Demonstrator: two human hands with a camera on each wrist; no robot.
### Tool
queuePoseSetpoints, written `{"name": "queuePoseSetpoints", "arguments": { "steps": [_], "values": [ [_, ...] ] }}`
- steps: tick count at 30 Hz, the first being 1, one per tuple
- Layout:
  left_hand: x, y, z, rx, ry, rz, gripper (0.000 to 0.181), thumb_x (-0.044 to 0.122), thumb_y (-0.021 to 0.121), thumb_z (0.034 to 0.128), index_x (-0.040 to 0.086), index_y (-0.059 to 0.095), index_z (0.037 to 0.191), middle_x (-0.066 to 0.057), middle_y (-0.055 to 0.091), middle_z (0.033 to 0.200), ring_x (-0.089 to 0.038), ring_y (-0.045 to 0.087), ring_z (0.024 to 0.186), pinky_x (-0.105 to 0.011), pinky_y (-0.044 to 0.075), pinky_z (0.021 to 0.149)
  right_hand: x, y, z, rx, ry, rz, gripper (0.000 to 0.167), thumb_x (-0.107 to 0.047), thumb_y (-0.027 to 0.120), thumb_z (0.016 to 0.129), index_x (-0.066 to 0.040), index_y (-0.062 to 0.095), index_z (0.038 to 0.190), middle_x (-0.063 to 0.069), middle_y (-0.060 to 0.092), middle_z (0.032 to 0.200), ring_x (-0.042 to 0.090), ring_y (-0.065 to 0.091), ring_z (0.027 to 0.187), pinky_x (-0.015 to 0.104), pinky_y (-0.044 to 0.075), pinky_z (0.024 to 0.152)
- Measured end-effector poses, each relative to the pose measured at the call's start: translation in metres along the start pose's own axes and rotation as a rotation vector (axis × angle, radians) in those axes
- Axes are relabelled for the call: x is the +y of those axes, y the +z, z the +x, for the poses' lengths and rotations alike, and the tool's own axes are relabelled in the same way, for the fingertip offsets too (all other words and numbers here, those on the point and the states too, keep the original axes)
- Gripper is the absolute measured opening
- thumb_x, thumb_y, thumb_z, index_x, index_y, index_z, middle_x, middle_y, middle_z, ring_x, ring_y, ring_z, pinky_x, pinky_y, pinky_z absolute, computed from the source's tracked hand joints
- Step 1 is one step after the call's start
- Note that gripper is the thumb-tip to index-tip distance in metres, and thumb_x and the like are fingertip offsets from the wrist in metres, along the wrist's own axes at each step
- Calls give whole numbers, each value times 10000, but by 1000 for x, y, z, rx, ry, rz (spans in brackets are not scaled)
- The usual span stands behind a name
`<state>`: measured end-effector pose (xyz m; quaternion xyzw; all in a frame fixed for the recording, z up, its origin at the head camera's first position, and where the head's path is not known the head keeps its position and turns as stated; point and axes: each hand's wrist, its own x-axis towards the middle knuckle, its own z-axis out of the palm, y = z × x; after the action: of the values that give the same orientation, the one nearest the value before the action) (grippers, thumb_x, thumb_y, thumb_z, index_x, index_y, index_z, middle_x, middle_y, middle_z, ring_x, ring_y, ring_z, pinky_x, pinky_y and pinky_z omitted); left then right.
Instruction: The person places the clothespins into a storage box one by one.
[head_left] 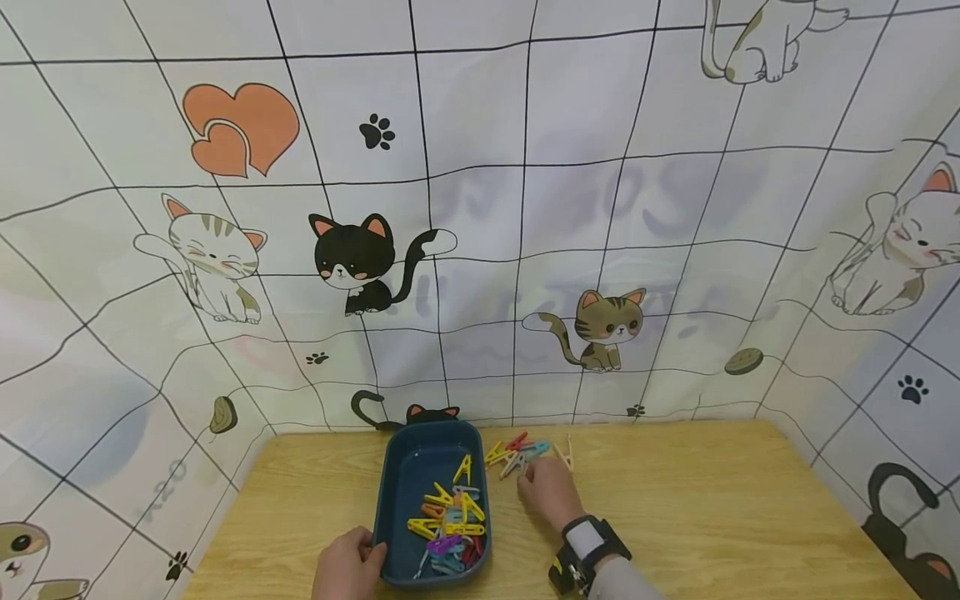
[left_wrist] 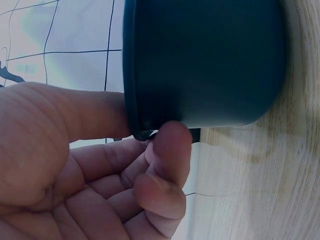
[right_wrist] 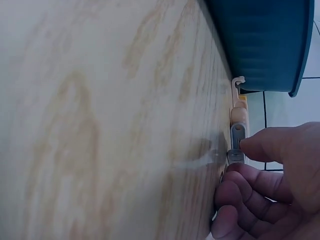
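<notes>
Clothespins (head_left: 460,518) in yellow, orange, purple, red and blue-grey lie heaped in a dark blue plastic tub (head_left: 408,458), mostly toward its near right. My left hand (head_left: 348,567) pinches the tub's near left rim, thumb over the edge and fingers beneath, as the left wrist view shows. Right of the tub's far end, a small pile of clothespins (head_left: 517,450) rests on the table. My right hand (head_left: 551,490) is at that pile. In the right wrist view its thumb and index finger pinch a grey clothespin (right_wrist: 238,137) at the table surface.
The wooden table (head_left: 690,500) extends right of my hand and left of the tub. A white cloth (head_left: 480,292) printed with cats and grid lines hangs behind the table and along both sides. A dark strap with a device (head_left: 588,546) circles my right wrist.
</notes>
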<state>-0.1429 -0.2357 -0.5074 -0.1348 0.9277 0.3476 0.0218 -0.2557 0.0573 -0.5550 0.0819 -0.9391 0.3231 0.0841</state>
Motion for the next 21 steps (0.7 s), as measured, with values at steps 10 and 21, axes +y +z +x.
{"name": "queuePoseSetpoints", "arguments": {
  "steps": [10,21],
  "values": [
    [1,0,-1,9,20,3,111,88,718,911,-9,693,862,-6,601,677,-151,533,611,-318,444,573,-1,2,1,0,16,-15,469,-5,664,840,-184,364,526,-120,279,504,54,291,468,216,230,474],
    [1,1,-1,18,17,2,107,89,722,906,9,690,843,1,578,667,-149,508,602,-311,423,569,5,3,0,-29,92,15,403,-30,653,874,-164,419,574,-91,325,535,76,325,485,238,242,483]
  ]
}}
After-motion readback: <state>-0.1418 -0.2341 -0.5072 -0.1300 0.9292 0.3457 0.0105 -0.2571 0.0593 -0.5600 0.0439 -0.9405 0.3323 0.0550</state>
